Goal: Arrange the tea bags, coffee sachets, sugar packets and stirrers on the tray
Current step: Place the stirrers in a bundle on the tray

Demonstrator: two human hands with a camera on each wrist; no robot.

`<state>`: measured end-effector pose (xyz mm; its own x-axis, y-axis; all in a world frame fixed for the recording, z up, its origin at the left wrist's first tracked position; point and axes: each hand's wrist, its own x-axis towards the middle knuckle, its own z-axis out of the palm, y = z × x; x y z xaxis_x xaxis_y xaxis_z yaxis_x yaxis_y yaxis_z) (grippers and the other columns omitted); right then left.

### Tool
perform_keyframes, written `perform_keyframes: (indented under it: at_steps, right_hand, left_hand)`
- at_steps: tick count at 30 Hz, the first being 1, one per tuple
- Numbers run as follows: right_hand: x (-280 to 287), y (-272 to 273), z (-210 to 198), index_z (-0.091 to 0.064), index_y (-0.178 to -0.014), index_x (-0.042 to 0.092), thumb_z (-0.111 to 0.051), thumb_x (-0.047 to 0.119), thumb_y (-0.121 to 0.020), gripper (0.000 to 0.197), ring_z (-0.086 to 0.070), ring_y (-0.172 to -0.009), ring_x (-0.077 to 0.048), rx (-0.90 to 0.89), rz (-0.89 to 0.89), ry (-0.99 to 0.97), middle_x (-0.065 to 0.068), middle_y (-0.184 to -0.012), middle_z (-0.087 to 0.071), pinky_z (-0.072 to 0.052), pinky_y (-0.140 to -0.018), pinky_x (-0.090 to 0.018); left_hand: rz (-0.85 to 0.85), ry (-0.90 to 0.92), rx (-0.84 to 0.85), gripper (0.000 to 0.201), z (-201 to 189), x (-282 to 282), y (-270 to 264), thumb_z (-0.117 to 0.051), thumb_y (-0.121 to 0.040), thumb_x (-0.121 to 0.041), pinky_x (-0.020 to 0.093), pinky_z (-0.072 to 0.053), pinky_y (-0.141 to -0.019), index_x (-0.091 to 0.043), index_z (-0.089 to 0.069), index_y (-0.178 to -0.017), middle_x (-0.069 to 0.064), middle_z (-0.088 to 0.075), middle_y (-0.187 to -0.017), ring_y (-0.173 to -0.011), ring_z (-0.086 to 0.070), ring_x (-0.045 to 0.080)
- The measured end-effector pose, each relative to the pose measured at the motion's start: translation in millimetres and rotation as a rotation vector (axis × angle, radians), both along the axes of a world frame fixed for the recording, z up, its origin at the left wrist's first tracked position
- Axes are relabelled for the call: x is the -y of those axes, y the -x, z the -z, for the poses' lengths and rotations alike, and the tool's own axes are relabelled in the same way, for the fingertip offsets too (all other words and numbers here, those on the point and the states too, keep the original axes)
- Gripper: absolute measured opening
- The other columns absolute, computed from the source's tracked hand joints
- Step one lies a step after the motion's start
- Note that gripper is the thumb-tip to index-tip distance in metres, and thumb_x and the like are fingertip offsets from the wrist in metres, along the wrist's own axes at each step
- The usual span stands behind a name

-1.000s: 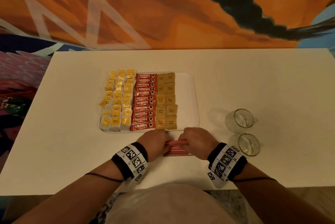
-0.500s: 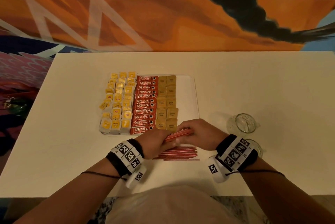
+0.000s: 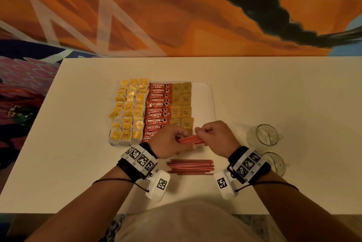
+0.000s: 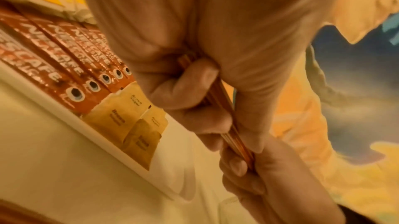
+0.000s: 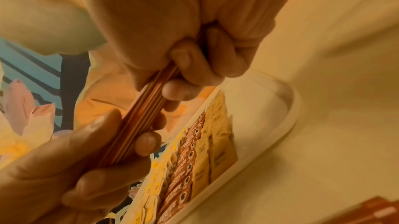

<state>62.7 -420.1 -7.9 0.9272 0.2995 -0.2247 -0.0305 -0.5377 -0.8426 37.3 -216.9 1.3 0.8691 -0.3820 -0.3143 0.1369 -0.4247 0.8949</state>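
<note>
Holding a small bundle of red stirrers [image 3: 191, 139] level above the near edge of the tray [image 3: 212, 102], left hand [image 3: 168, 142] and right hand [image 3: 216, 136] each pinch one end in a narrow grip. Judged best practice: square the ends, then lay the bundle in the tray's bare right strip beside the sugar packets [image 3: 181, 104]. More loose stirrers [image 3: 191, 167] lie on the worktop [image 3: 293, 94] just below.
</note>
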Motion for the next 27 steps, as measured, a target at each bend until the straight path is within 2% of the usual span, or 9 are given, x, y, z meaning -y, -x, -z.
perform_keyframes:
  at_steps: [4, 7, 9, 11, 15, 19, 23, 25, 27]
  right_hand:
    - [-3, -1, 4, -0.063, -0.055, 0.01, -0.061, 0.032, -0.094, 0.045, -0.058, -0.055, -0.028, 0.097, 0.125, 0.005, -0.008, -0.052, -0.06, -0.047, -0.058, -0.039]
    - [-14, 2, 3, -0.063, -0.058, 0.011, -0.059, 0.029, -0.096, 0.042, -0.056, -0.053, -0.022, 0.176, 0.141, 0.007, -0.004, -0.053, -0.06, -0.048, -0.056, -0.038]
    - [-23, 6, -1, -0.064, -0.059, 0.023, -0.058, 0.027, -0.098, 0.04, -0.058, -0.053, -0.016, 0.181, 0.128, -0.028, 0.005, -0.054, -0.062, -0.05, -0.054, -0.033]
    - [-31, 9, -4, -0.06, -0.059, 0.035, -0.057, 0.03, -0.1, 0.042, -0.062, -0.057, -0.016, 0.173, 0.123, -0.067, 0.009, -0.057, -0.063, -0.052, -0.055, -0.033]
    - [-29, 4, -2, -0.062, -0.066, 0.018, -0.054, 0.03, -0.102, 0.039, -0.057, -0.056, -0.023, 0.068, 0.136, -0.117, -0.004, -0.061, -0.062, -0.048, -0.057, -0.04]
    - [-24, 0, -3, -0.065, -0.078, 0.002, -0.055, 0.032, -0.102, 0.04, -0.048, -0.05, -0.014, -0.109, 0.163, -0.194, -0.004, -0.062, -0.058, -0.039, -0.05, -0.028]
    - [-19, -2, -8, -0.067, -0.071, 0.01, -0.043, 0.042, -0.106, 0.053, -0.051, -0.043, -0.01, -0.177, 0.152, -0.111, -0.005, -0.059, -0.066, -0.041, -0.048, -0.022]
    - [-20, -1, -9, -0.057, -0.06, 0.017, -0.037, 0.042, -0.108, 0.057, -0.046, -0.042, -0.009, -0.161, 0.119, -0.059, 0.003, -0.049, -0.056, -0.039, -0.052, -0.024]
    - [-21, 0, -6, -0.051, -0.062, 0.019, -0.033, 0.039, -0.109, 0.054, -0.044, -0.047, -0.01, -0.127, 0.115, -0.029, 0.007, -0.053, -0.049, -0.037, -0.056, -0.028]
  left_hand:
    - [-0.243, 0.051, -0.084, 0.035, 1, -2, -4, -0.064, -0.092, -0.044, 0.026, -0.044, -0.052, -0.012, -0.076, -0.092, 0.01, -0.068, -0.071, -0.054, -0.055, 0.015]
    - [-0.374, 0.019, -0.122, 0.05, 3, 1, -8, -0.049, -0.099, -0.052, 0.027, -0.045, -0.055, -0.011, -0.075, -0.086, 0.0, -0.067, -0.066, -0.053, -0.058, 0.013]
    - [-0.411, -0.037, -0.053, 0.054, 3, 4, -11, -0.045, -0.101, -0.049, 0.032, -0.052, -0.064, -0.005, -0.073, -0.083, 0.005, -0.072, -0.073, -0.064, -0.066, 0.017]
    - [-0.447, -0.117, 0.042, 0.056, 0, 5, -12, -0.046, -0.102, -0.041, 0.027, -0.046, -0.06, -0.001, -0.066, -0.069, 0.007, -0.066, -0.065, -0.057, -0.06, 0.013]
    - [-0.389, -0.232, 0.139, 0.059, 1, 2, -12, -0.052, -0.101, -0.037, 0.013, -0.033, -0.044, -0.012, -0.057, -0.047, -0.006, -0.05, -0.04, -0.038, -0.046, 0.006]
    - [-0.414, -0.222, 0.19, 0.056, 4, 2, -12, -0.057, -0.099, -0.031, 0.016, -0.034, -0.042, -0.007, -0.057, -0.049, -0.002, -0.05, -0.042, -0.037, -0.044, 0.008]
    - [-0.47, -0.228, 0.275, 0.054, 8, 2, -15, -0.06, -0.098, -0.03, 0.022, -0.037, -0.042, -0.008, -0.058, -0.048, 0.009, -0.056, -0.046, -0.04, -0.049, 0.019]
    - [-0.484, -0.232, 0.308, 0.054, 9, 3, -13, -0.06, -0.097, -0.029, 0.023, -0.037, -0.042, -0.007, -0.058, -0.048, 0.009, -0.056, -0.046, -0.041, -0.049, 0.019]
    - [-0.49, -0.221, 0.317, 0.052, 10, 5, -10, -0.06, -0.097, -0.027, 0.024, -0.038, -0.042, -0.006, -0.059, -0.05, 0.008, -0.057, -0.047, -0.041, -0.049, 0.018]
